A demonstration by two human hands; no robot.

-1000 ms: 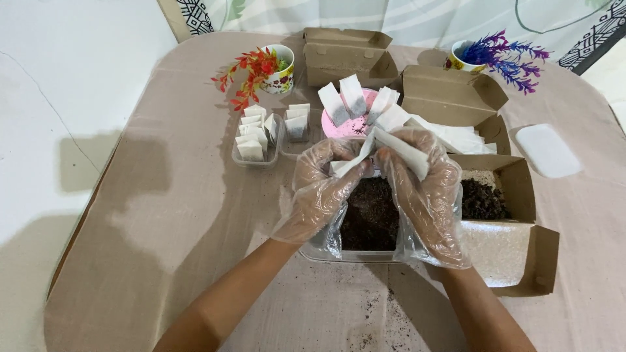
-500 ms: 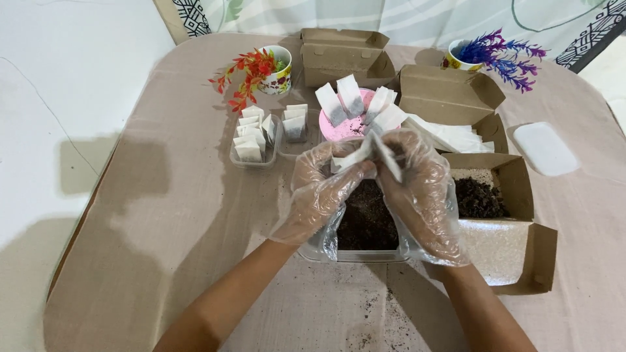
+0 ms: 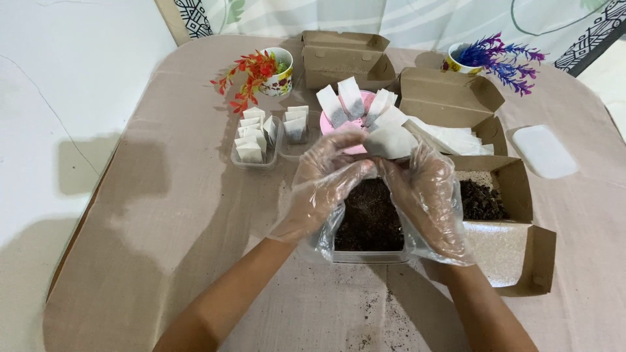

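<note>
Both my hands wear loose clear plastic gloves and meet above a clear tub (image 3: 365, 255) filled with dark loose tea. My left hand (image 3: 324, 179) and my right hand (image 3: 427, 195) pinch a small white paper sachet (image 3: 390, 141) between their fingertips, held flat over the tub. Just behind the sachet stands a pink cup (image 3: 357, 104) with several filled white sachets upright in it.
Two clear trays of filled sachets (image 3: 253, 139) sit at the left. Open brown cardboard boxes (image 3: 502, 195) lie to the right and back; one holds dark tea, another white empty sachets (image 3: 450, 135). Two flower cups (image 3: 277, 72) stand at the back. A white lid (image 3: 544, 151) lies right.
The sachet has turned from upright and open between my fingers to lying flatter and closed. My hands have drawn a little closer together over the tub.
</note>
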